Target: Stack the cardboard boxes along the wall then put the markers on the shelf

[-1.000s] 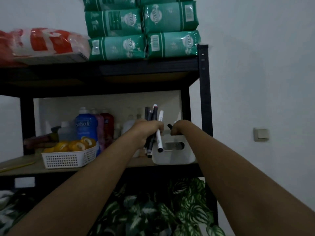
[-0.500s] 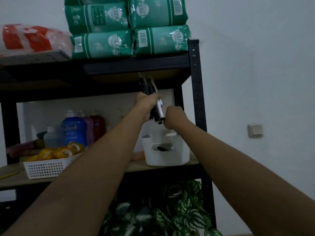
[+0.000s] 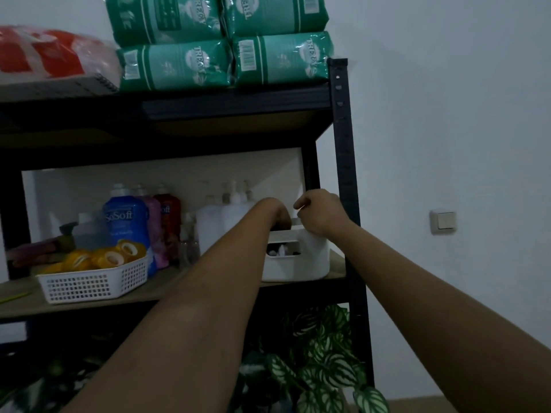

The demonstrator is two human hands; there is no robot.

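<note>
A white plastic bin (image 3: 301,265) stands at the right end of the wooden shelf (image 3: 131,299) in a black metal rack. My left hand (image 3: 278,214) bends down into the bin's open top, and its fingers are hidden behind the bin wall. Dark and white marker ends (image 3: 281,250) show through the bin's handle slot. My right hand (image 3: 320,214) is closed over the bin's back right rim. No cardboard boxes are in view.
On the same shelf, a white mesh basket (image 3: 92,283) holds yellow tape rolls, with detergent bottles (image 3: 128,222) behind it. Green packs (image 3: 226,64) are stacked on the top shelf. The rack's black post (image 3: 343,150) rises beside my right hand. A leafy plant (image 3: 322,353) sits below.
My left hand held a bundle of markers up above the bin. It has since dropped into the bin, and the markers no longer stick out. My right hand stays at the bin's rim.
</note>
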